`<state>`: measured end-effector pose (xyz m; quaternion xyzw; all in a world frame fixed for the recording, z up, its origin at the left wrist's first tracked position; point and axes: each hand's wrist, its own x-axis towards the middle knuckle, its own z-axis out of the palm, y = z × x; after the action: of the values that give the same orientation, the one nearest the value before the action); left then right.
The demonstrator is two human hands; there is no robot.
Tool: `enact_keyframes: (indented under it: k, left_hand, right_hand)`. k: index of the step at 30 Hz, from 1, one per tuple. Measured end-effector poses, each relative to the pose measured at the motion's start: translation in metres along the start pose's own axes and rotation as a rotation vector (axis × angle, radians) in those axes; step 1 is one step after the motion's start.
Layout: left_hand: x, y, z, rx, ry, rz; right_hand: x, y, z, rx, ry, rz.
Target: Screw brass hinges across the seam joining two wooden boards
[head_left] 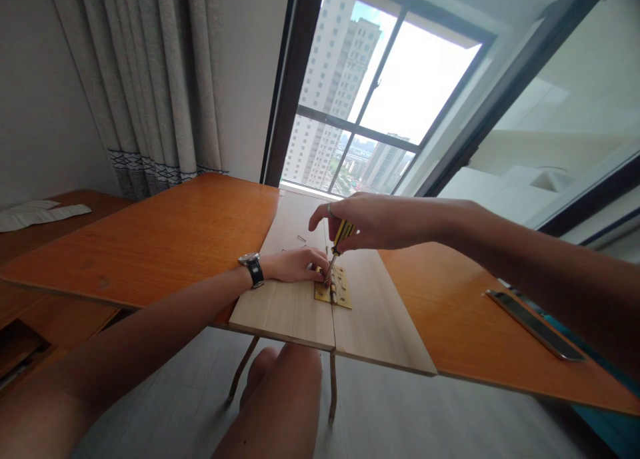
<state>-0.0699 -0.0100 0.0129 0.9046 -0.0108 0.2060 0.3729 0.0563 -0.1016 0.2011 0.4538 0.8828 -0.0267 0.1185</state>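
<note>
A brass hinge (pixel 343 291) lies opened flat across the seam between a left wooden board (pixel 283 309) and a right wooden board (pixel 380 326). My right hand (pixel 373 218) grips the yellow-and-black handle of a screwdriver (pixel 344 232) from above. Its shaft slants down to the hinge's left leaf. My left hand (pixel 295 264) rests on the left board, with thumb and fingertips closed together at the screwdriver's tip. Whatever they pinch is too small and covered to make out. Beyond that hand, a loose screw (pixel 301 238) lies on the left board.
Both boards lie on an orange-brown table (pixel 200 226) with thin legs. A phone-like flat dark device (pixel 535 326) sits near the table's right edge. Behind stand a window (pixel 370 106) and a grey curtain (pixel 150 79). My knees are below the front edge.
</note>
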Motion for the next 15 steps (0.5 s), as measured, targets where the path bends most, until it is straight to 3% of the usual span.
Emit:
enact_keyframes:
  k: [7,12,15]
  left_hand:
    - [0.0,-0.001,0.0,0.009,0.001,-0.006]
    - [0.0,-0.001,0.001,-0.008,0.017,0.028]
    - [0.0,0.0,0.001,-0.022,0.03,0.028]
  right_hand:
    - [0.011,0.009,0.012,-0.005,0.069,0.173]
    - [0.006,0.005,0.016,-0.102,0.233,0.031]
    - [0.0,0.004,0.014,0.061,0.193,-0.042]
